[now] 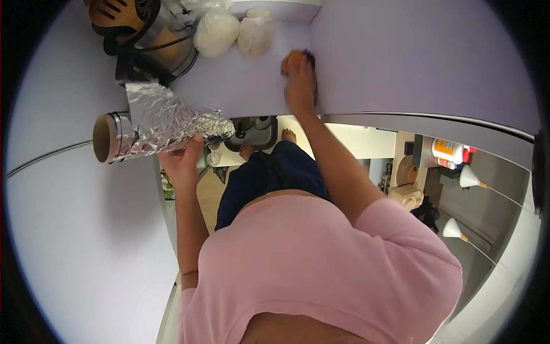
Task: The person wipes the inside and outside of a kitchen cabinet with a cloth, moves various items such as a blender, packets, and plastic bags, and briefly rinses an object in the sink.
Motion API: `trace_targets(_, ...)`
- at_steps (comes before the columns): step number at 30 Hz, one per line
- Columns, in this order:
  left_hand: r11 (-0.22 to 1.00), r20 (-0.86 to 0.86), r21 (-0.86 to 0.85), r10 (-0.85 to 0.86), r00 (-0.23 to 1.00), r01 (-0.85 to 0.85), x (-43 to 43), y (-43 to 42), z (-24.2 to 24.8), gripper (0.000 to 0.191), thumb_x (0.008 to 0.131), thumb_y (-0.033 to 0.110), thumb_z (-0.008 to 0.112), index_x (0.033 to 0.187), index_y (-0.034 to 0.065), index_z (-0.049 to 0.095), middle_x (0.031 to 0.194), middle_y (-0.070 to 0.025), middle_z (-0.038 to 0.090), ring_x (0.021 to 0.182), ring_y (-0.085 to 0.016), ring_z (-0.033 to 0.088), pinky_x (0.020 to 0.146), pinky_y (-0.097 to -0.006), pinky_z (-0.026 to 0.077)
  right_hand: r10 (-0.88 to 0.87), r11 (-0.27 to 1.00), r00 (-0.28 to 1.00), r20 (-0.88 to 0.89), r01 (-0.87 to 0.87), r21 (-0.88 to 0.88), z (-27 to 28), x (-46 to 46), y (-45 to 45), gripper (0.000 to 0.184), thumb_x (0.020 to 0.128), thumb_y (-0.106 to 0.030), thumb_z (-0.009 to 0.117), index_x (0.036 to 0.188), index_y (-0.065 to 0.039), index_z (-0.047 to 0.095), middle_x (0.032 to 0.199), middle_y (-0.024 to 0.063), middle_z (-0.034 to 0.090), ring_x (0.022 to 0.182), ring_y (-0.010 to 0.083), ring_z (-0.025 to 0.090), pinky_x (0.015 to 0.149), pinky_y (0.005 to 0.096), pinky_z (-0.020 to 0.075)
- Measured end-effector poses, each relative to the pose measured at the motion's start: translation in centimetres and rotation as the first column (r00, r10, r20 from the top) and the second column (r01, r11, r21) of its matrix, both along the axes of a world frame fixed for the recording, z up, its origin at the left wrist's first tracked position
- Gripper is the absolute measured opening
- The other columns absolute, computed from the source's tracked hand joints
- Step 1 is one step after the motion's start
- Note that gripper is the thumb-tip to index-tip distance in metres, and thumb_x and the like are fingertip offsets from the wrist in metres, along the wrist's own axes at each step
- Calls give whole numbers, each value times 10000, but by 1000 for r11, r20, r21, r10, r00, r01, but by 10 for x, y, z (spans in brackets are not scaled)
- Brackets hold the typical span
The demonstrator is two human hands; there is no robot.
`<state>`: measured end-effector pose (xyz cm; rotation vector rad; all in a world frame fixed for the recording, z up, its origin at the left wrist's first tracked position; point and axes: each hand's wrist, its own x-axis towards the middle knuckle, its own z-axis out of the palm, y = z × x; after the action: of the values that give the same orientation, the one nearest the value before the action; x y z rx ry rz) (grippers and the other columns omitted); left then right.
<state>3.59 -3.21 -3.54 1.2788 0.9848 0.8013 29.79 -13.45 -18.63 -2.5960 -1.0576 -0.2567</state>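
My left hand (182, 161) holds a roll of aluminium foil (161, 122) from below, its cardboard core pointing left and its loose end crumpled. On the right of the shelf board (240, 90), my right hand (300, 86) is closed on an orange and dark cloth or sponge (294, 60), slightly blurred, pressed near the side panel. Two tied plastic bags of pale contents, one white (217, 34) and one beige (255, 36), rest further back on the shelf.
At the back left lie a clear container (172, 56) with a dark rim and a slotted wooden utensil (114, 13). Cabinet panels (408, 56) flank the shelf. Far below are a dark sink (262, 135), the counter where my feet stand, and white lamps (469, 176) at right.
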Motion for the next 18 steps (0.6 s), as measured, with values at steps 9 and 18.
trace_targets(9, 994, 69, 70, 77, 995, -82, -22, 9, -1, 286, 717, 35, 730, 959, 6, 581, 860, -66, 614, 756, -137, 570, 690, -266, 460, 438, 847, 807, -396, -223, 483, 8, -58, -31, 473, 733, 71, 483, 1180, -66, 556, 1228, 159, 533, 1163, 283, 493, 993, 375, 378)
trace_targets(18, 972, -11, -6, 234, 972, -234, -55, -5, -1, 315, 711, -18, 721, 993, -6, 583, 909, -71, 616, 829, -146, 581, 752, -272, 470, 387, 884, 911, -141, -323, 338, 9, -55, 15, 370, 741, 41, 512, 1093, -37, 592, 1245, 173, 518, 1147, 335, 498, 964, 411, 411)
